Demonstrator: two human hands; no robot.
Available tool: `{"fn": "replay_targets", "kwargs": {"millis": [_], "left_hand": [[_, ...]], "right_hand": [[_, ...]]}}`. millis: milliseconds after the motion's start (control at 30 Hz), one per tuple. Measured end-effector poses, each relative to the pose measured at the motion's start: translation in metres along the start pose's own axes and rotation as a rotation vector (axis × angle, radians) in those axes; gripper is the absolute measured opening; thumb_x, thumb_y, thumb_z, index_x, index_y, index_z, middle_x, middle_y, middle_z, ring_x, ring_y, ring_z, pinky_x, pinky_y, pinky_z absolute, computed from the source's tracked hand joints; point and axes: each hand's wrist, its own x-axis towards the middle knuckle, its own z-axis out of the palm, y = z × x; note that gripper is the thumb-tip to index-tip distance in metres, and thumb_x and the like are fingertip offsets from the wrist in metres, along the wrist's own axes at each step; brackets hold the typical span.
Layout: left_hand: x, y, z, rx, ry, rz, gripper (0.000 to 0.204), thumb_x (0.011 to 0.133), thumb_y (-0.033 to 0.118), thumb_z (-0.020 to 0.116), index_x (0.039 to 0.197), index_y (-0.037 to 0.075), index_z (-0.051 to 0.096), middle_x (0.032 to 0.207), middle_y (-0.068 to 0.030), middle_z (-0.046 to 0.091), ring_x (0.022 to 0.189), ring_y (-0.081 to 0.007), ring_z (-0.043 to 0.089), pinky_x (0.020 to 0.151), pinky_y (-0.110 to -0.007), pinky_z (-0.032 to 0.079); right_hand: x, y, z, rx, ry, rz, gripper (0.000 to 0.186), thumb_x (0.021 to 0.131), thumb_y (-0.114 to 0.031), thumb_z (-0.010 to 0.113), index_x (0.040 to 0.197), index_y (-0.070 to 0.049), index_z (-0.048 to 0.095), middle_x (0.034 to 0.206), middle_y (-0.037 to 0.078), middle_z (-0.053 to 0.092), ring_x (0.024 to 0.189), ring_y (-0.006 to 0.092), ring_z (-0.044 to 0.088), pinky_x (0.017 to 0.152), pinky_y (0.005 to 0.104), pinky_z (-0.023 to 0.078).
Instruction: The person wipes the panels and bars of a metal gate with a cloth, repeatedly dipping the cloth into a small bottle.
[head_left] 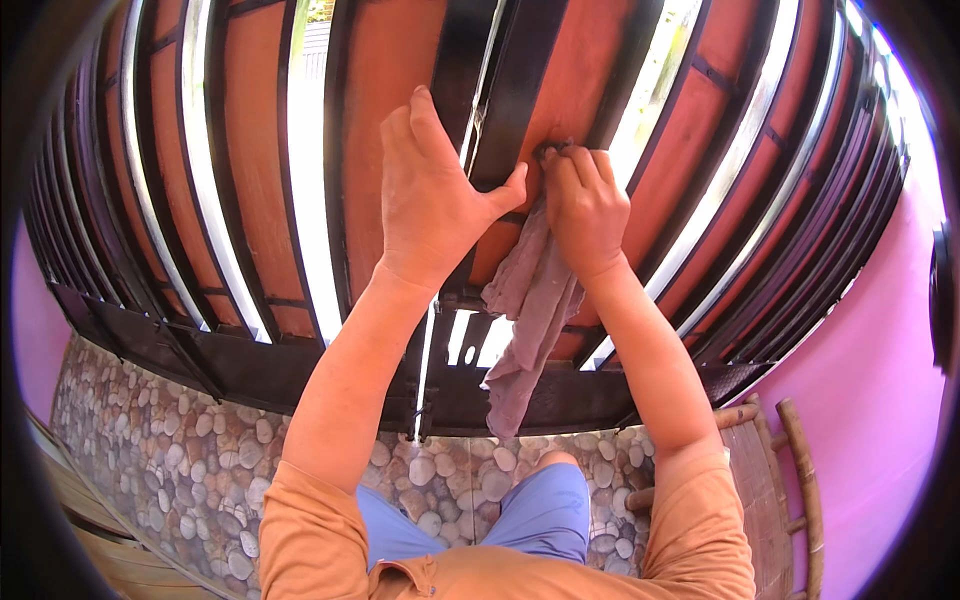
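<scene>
A greyish-mauve cloth point(522, 345) hangs in loose folds from my right hand point(588, 205), whose bent fingers are closed round its upper end. That hand is against a reddish-brown panel of a slatted gate point(560, 85), just right of the gap where the two leaves meet. My left hand point(425, 195) is raised to the left of that gap, by the black upright frame. Its thumb is spread wide toward the cloth and its fingers point up, with nothing held. Whether its fingertips touch the gate cannot be made out.
Bright light comes through the gaps between the slats. A vertical bolt rod point(421, 400) runs down at the gate's middle. Pebble-patterned flooring point(180, 450) lies below. Beside the pink wall point(860, 400) at right stands a bamboo seat point(755, 470); wooden slats point(130, 560) show at lower left.
</scene>
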Motion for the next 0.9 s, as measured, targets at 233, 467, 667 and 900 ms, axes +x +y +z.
{"fn": "replay_targets", "kwargs": {"millis": [233,467,667,900], "left_hand": [[0.001,-0.004,-0.007,-0.010,-0.009,-0.018,0.106,0.070,0.041,0.088,0.140,-0.014,0.031,0.121,-0.0272,0.048,0.111,-0.0415,0.049,0.097,-0.047,0.046],[0.000,0.003,0.000,-0.084,-0.056,-0.107,0.110,0.069,0.044,0.088,0.143,-0.014,0.031,0.127,-0.0298,0.048,0.118,-0.0435,0.049,0.103,-0.047,0.043],[0.000,-0.002,-0.012,-0.023,-0.044,-0.095,0.112,0.069,0.044,0.088,0.146,-0.011,0.027,0.127,-0.0286,0.046,0.117,-0.0425,0.048,0.102,-0.049,0.042],[-0.004,0.000,-0.009,-0.021,-0.059,-0.125,0.118,0.070,0.047,0.088,0.150,-0.010,0.022,0.128,-0.0252,0.046,0.121,-0.0389,0.046,0.104,-0.049,0.039]], "right_hand": [[0.040,-0.003,0.009,-0.055,0.090,0.067,0.010,0.081,-0.007,0.067,0.090,-0.009,0.069,0.090,0.001,0.062,0.081,0.0206,0.062,0.058,0.0319,0.052],[-0.015,-0.017,-0.022,0.060,-0.168,0.018,0.012,0.082,-0.006,0.068,0.093,-0.011,0.066,0.093,0.003,0.065,0.084,0.0242,0.065,0.056,0.0358,0.053],[-0.034,-0.058,-0.058,0.310,-0.141,0.286,0.012,0.089,-0.003,0.071,0.101,-0.004,0.067,0.096,0.012,0.068,0.087,0.0325,0.066,0.076,0.0413,0.053],[-0.095,-0.089,-0.090,0.543,-0.261,0.649,0.011,0.092,-0.001,0.069,0.102,-0.001,0.066,0.096,0.013,0.067,0.086,0.0257,0.064,0.074,0.0347,0.049]]}}
